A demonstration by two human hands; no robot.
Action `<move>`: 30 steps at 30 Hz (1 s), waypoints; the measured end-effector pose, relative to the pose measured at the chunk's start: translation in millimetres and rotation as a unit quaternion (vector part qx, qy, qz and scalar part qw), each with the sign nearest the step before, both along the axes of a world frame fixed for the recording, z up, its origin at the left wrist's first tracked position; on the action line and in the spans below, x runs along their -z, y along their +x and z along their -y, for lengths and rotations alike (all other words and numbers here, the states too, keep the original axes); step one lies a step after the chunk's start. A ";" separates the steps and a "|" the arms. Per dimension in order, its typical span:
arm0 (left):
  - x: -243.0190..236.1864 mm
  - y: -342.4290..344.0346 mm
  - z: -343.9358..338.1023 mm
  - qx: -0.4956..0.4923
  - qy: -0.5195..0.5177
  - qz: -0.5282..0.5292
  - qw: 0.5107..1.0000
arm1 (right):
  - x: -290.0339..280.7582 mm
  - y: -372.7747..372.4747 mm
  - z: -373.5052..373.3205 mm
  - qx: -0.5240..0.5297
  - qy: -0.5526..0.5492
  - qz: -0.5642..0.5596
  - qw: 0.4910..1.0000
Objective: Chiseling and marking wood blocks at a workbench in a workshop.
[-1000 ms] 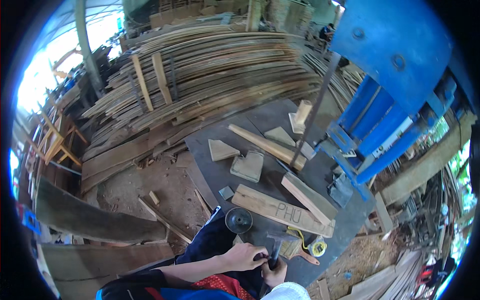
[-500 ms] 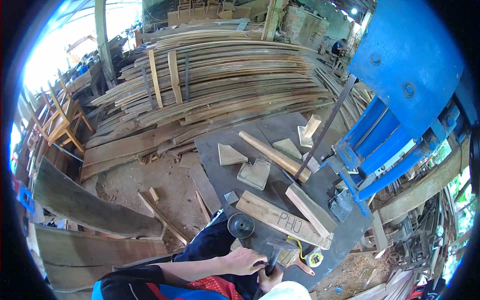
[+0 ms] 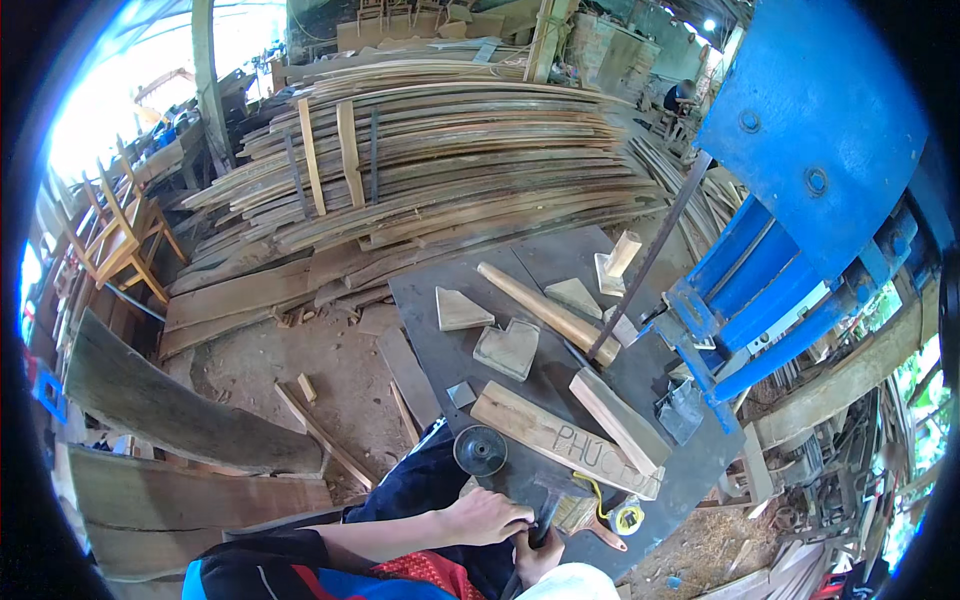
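Near the lower edge, my right hand (image 3: pixel 538 556) is closed around the dark handle of a hammer (image 3: pixel 552 490). The grey hammer head points up and away over the table's near part. My left hand (image 3: pixel 485 517) is closed beside it, its fingertips pinched against or close to the handle; what lies between them is hidden. Past the hammer are a yellow tape measure (image 3: pixel 628 518) and a brush-like tool with a wooden handle (image 3: pixel 606 535). A thick wooden block with pencilled lettering (image 3: pixel 525 418) lies beyond, with a second block (image 3: pixel 622 420) across its right end.
A dark metal machine table (image 3: pixel 440 350) carries wood offcuts (image 3: pixel 507 348) and a round wooden bar (image 3: pixel 545 312). A blue machine (image 3: pixel 815 120) rises at right, with a narrow blade (image 3: pixel 650 255). A dark round knob (image 3: pixel 481 450) stands at the near edge. Stacked planks (image 3: pixel 450 150) lie behind.
My hands and the hammer stay almost in place; the left fingers shift very slightly. The things on the table have not moved.
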State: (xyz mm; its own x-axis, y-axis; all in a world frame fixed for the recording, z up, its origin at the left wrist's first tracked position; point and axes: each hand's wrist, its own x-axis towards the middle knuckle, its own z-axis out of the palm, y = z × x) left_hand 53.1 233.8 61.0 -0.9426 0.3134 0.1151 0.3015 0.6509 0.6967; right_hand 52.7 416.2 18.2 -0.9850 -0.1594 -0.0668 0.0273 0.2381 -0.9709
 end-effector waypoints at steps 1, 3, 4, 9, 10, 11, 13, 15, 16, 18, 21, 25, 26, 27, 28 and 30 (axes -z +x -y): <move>1.7 -0.5 -2.2 0.002 0.007 -0.014 1.000 | -0.5 -0.1 -0.2 0.003 -0.003 -0.013 1.000; 2.7 0.5 -3.8 0.005 0.004 -0.004 1.000 | -6.6 -0.6 2.6 0.009 -0.005 -0.023 1.000; 2.2 1.5 -3.6 0.002 -0.001 0.005 1.000 | -13.8 -1.1 6.3 0.000 -0.007 -0.019 1.000; -20.3 3.7 -3.6 -0.010 -0.036 0.105 0.994 | -18.5 0.2 6.6 -0.021 0.037 -0.017 0.999; -24.9 3.2 -1.7 -0.013 -0.035 0.106 0.994 | -19.9 0.8 7.5 -0.011 0.039 -0.014 0.999; -26.1 3.8 -1.0 -0.018 -0.034 0.107 0.994 | -20.2 0.9 8.3 -0.010 0.043 -0.016 0.999; -29.7 4.0 -1.5 -0.017 -0.027 0.090 0.995 | -22.0 0.4 9.1 -0.003 0.049 -0.012 0.999; -37.1 1.0 0.0 -0.015 -0.045 0.089 0.995 | -25.4 -1.9 8.0 -0.023 0.056 -0.032 0.998; -35.7 2.3 -0.5 -0.020 -0.036 0.059 0.997 | -32.1 -0.6 10.7 -0.015 0.044 -0.023 0.999; -37.0 1.3 -0.4 -0.019 -0.042 0.087 0.995 | -30.8 0.1 11.3 -0.013 0.046 -0.017 0.999; -30.8 1.9 -0.4 -0.017 -0.045 0.103 0.994 | -30.3 0.5 10.0 -0.011 0.045 -0.006 0.999; -30.8 1.6 0.8 -0.006 -0.024 0.071 0.997 | -31.5 0.6 8.3 -0.032 0.071 0.011 0.997; -32.8 0.7 1.8 -0.006 -0.037 0.060 0.997 | -28.2 -0.3 7.9 -0.035 0.076 0.008 0.996; -35.2 1.1 2.0 -0.006 -0.050 0.052 0.997 | -29.9 0.1 8.8 -0.039 0.080 0.008 0.996; -31.2 1.0 2.6 -0.001 -0.060 0.093 0.994 | -34.9 0.6 10.8 -0.036 0.077 0.017 0.996; -30.4 1.8 2.4 0.000 -0.049 0.070 0.996 | -38.1 1.5 12.2 -0.030 0.067 0.020 0.997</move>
State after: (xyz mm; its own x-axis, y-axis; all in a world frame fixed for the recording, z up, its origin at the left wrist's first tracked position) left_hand 54.9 231.5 91.4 -0.9474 0.3163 -0.0491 0.2054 0.7185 0.6645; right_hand 54.1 404.0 56.3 -0.9699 -0.2058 -0.1303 0.0465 0.3688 -0.9283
